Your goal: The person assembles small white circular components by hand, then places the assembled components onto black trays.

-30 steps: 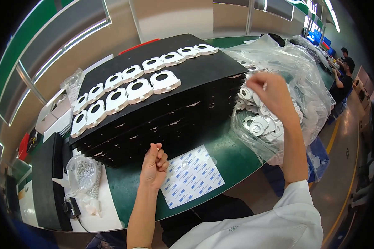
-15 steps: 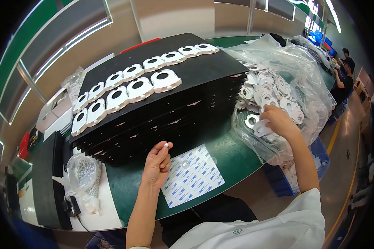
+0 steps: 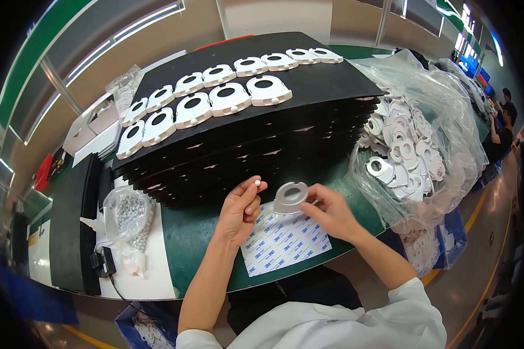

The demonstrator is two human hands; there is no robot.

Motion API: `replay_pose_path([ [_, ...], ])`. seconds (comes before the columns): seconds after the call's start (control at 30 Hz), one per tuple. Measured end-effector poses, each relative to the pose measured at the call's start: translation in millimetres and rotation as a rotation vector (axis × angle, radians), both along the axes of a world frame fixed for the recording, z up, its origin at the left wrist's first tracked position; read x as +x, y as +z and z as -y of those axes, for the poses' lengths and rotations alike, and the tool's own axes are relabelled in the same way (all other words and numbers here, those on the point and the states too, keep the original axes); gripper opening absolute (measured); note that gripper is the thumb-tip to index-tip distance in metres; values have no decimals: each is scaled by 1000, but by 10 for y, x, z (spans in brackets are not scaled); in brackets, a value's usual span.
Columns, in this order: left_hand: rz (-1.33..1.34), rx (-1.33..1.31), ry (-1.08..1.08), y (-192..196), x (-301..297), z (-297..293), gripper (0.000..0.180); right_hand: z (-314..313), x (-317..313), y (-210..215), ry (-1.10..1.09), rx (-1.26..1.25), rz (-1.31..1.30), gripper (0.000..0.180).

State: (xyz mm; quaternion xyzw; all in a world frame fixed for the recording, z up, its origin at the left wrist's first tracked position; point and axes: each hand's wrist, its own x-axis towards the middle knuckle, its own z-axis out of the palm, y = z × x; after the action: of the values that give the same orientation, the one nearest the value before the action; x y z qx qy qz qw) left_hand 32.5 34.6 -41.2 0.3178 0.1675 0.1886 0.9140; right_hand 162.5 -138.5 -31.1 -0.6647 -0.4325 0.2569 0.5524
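Ring plate (image 3: 289,198) – smooth matt plastic; bag (image 3: 448,116) – glossy film

Landmark — the black tray stack (image 3: 244,145). Right of it: a large clear plastic bag (image 3: 442,134) of white parts. Left of it: a small clear bag (image 3: 128,212) of white beads. In front — a white adhesive-label sheet (image 3: 285,244), blue-printed.

Setting: factory assembly line; green-topped bench (image 3: 204,244); beyond the fingers (image 3: 256,185), a tall stack of black trays (image 3: 244,157) topped with rows of identical white ring-shaped parts (image 3: 227,99); to their right, a clear bag of the same parts (image 3: 413,151); to their left, a small bag of white beads (image 3: 128,215); farther right, other workers (image 3: 501,128) along the line.
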Motion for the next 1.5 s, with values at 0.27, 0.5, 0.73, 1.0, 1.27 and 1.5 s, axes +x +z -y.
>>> replay_pose_path([
  [0.27,-21,-6,48,-27,-21,-21,17,-103,-90,-131,53,31,368,13],
  [0.5,14,4,9,-21,-18,0,19,-127,-96,-128,-54,204,277,11],
  [0.73,-46,101,-55,1,-21,73,19,-311,-43,35,-81,342,-331,16],
  [1.0,-54,130,-59,-3,-42,74,15,-405,-95,42,-34,357,-347,16],
  [1.27,-48,142,-108,-58,-25,51,13,-343,-128,181,-34,340,-354,15],
  [1.5,-10,-78,67,8,-85,-9,23,-436,257,1223,-282,527,402,32],
])
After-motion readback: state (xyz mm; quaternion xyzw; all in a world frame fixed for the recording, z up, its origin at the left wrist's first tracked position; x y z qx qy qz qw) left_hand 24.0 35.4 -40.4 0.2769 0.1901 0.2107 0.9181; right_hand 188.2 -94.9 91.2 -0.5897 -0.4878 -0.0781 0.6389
